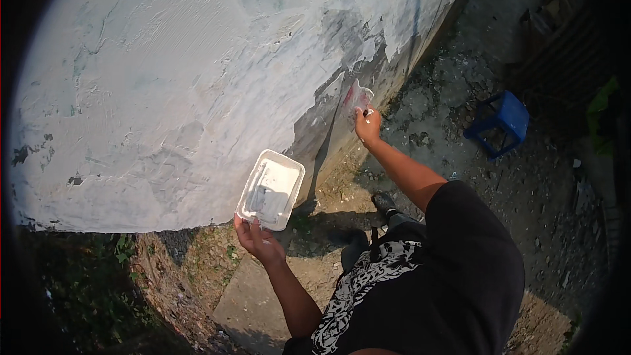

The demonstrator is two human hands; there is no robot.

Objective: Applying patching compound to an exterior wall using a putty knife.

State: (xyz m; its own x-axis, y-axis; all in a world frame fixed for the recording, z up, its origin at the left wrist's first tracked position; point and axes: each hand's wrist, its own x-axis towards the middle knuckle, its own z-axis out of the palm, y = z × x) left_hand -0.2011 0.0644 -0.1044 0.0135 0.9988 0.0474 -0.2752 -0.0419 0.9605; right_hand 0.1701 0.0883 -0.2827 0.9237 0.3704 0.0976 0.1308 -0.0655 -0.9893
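Observation:
My left hand (261, 242) is closed on the near end of a shallow white rectangular tub (298, 190), with white paste inside. Shadow falls across part of the paste. Farther off to the right, my right hand (368, 125) grips a flat putty knife (358, 96), its blade smeared with white and marked with red. That blade is at the lower part of the wall (171, 92), over a bare grey patch (315, 123); whether it touches cannot be seen for sure. White specks show on my right fingers. Much of the wall is coated in rough white paste.
A blue plastic stool (507, 118) stands on the rough ground to the right. Dark plants (85, 289) grow at the lower left, by a concrete slab (246, 299). Corrugated sheeting (559, 69) lies in shade at the far right. My shoe (383, 204) is near the wall's foot.

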